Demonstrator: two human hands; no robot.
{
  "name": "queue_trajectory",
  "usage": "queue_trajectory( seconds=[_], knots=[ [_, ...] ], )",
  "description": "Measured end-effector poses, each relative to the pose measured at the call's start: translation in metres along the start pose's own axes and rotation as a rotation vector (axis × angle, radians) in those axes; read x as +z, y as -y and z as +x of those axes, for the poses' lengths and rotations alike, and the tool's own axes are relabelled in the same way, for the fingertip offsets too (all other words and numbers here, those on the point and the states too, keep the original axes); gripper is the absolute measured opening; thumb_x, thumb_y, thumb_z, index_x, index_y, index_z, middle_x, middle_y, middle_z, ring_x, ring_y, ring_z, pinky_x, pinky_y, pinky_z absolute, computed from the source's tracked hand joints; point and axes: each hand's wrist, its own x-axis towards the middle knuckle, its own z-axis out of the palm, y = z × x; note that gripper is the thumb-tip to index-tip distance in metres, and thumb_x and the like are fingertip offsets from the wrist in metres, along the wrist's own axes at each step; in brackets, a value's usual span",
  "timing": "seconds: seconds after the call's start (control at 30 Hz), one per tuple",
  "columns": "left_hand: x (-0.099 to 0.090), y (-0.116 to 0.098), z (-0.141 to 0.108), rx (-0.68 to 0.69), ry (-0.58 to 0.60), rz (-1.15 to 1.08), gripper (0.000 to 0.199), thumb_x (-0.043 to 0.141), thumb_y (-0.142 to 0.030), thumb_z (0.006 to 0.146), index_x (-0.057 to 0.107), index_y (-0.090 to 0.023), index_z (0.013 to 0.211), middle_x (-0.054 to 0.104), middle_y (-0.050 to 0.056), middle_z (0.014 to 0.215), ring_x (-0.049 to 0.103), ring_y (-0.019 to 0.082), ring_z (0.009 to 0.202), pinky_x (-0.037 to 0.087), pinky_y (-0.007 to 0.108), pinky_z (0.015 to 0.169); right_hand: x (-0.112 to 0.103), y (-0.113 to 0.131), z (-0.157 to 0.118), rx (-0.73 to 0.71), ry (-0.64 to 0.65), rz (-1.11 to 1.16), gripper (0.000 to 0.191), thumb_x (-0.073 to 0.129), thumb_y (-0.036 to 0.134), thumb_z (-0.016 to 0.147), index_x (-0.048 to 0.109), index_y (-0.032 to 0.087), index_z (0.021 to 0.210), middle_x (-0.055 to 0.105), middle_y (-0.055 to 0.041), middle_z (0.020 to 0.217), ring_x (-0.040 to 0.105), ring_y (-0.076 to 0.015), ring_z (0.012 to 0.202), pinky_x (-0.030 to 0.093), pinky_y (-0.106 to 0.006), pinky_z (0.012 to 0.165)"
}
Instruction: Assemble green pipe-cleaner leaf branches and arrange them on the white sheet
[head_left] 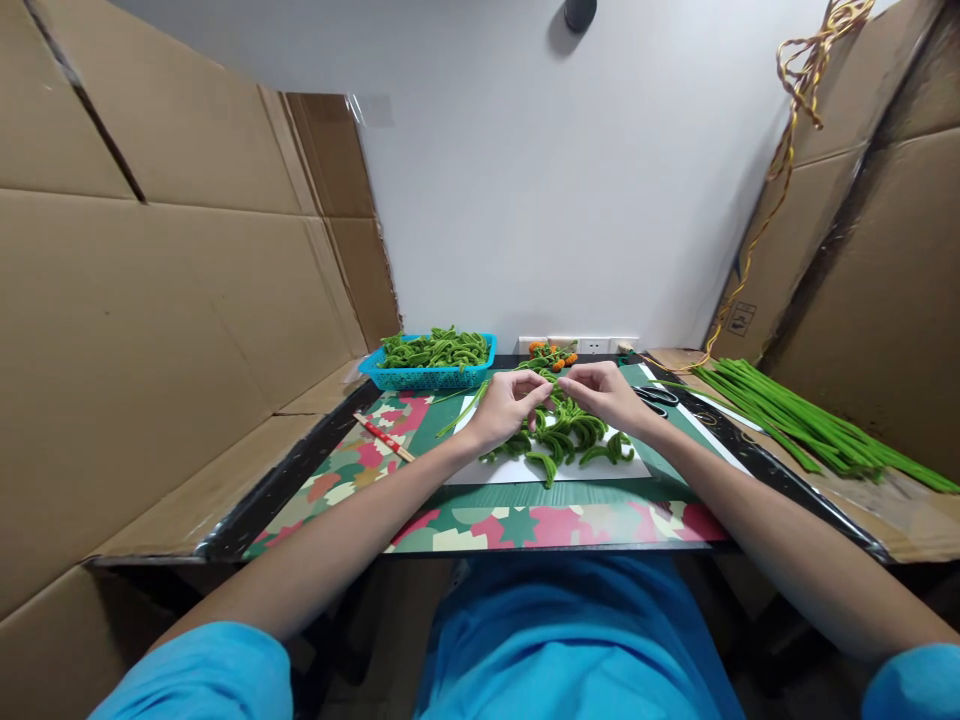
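My left hand (514,405) and my right hand (600,393) are raised over a white sheet (480,472), their fingertips pinched and close together. Between them is a thin green fuzzy stem, partly hidden by the fingers. Curled green fuzzy pieces (559,440) lie in a loose pile on the sheet, below and between my hands. Just beyond the hands, orange and green fuzzy flowers (551,355) rest near the wall. A long green stem (461,412) lies left of my left hand.
A blue basket (431,377) full of green fuzzy pieces stands at the back left. Red chopsticks (382,437) lie on the patterned mat (517,527). Black-handled scissors (656,398) are right of my right hand. Green stems (817,420) lie far right. Cardboard walls flank both sides.
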Motion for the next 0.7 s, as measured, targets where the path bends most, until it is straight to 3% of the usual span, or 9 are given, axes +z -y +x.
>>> queue_trajectory(
  seconds=[0.07,0.13,0.2,0.3,0.43,0.7],
  knots=[
    [0.001,0.000,0.000,-0.004,-0.006,-0.006,0.039,0.081,-0.052,0.089,0.070,-0.015,0.090,0.079,0.005,0.079,0.060,0.010,0.043,0.044,0.020,0.039,-0.005,-0.004,0.000,-0.010,-0.070,-0.017,0.050,0.055,0.061,0.106,0.062,0.021,0.076,0.048,0.0043,0.056,0.042,-0.0120,0.047,0.032,-0.025,0.043],
    [0.002,0.000,0.000,-0.009,-0.017,-0.012,0.039,0.082,-0.052,0.088,0.068,-0.015,0.090,0.078,0.005,0.079,0.059,0.009,0.042,0.042,0.019,0.038,-0.011,-0.007,-0.002,-0.035,-0.135,-0.054,0.042,0.057,0.055,0.106,0.068,0.020,0.086,0.060,0.0001,0.066,0.051,-0.0138,0.052,0.038,-0.026,0.046],
    [0.001,0.001,0.000,-0.016,-0.026,-0.018,0.040,0.082,-0.053,0.088,0.068,-0.015,0.090,0.078,0.005,0.079,0.059,0.009,0.042,0.040,0.019,0.037,-0.014,-0.008,-0.005,-0.075,-0.154,-0.094,0.029,0.064,0.049,0.103,0.073,0.021,0.104,0.073,-0.0057,0.090,0.060,-0.0154,0.061,0.047,-0.028,0.053],
    [0.001,0.001,0.001,-0.028,-0.026,-0.026,0.043,0.082,-0.055,0.087,0.069,-0.015,0.093,0.077,0.004,0.079,0.060,0.010,0.042,0.036,0.018,0.033,-0.012,-0.007,-0.010,-0.239,-0.101,-0.264,0.026,0.067,0.039,0.103,0.074,0.026,0.124,0.076,-0.0083,0.118,0.070,-0.0159,0.072,0.054,-0.028,0.062],
    [0.001,0.001,0.001,-0.040,-0.012,-0.053,0.046,0.083,-0.058,0.085,0.069,-0.016,0.095,0.076,0.003,0.078,0.062,0.010,0.042,0.034,0.018,0.032,-0.008,-0.004,-0.013,-0.417,-0.129,-0.484,0.020,0.060,0.033,0.110,0.077,0.026,0.118,0.081,-0.0071,0.110,0.074,-0.0161,0.078,0.053,-0.026,0.064],
    [0.001,0.002,0.002,-0.061,0.032,-0.142,0.059,0.087,-0.068,0.079,0.069,-0.014,0.097,0.078,0.006,0.082,0.064,0.011,0.041,0.038,0.018,0.032,-0.008,0.001,-0.014,-0.424,-0.193,-0.493,0.023,0.061,0.036,0.110,0.079,0.024,0.105,0.082,-0.0055,0.099,0.068,-0.0124,0.065,0.048,-0.024,0.056]
  ],
)
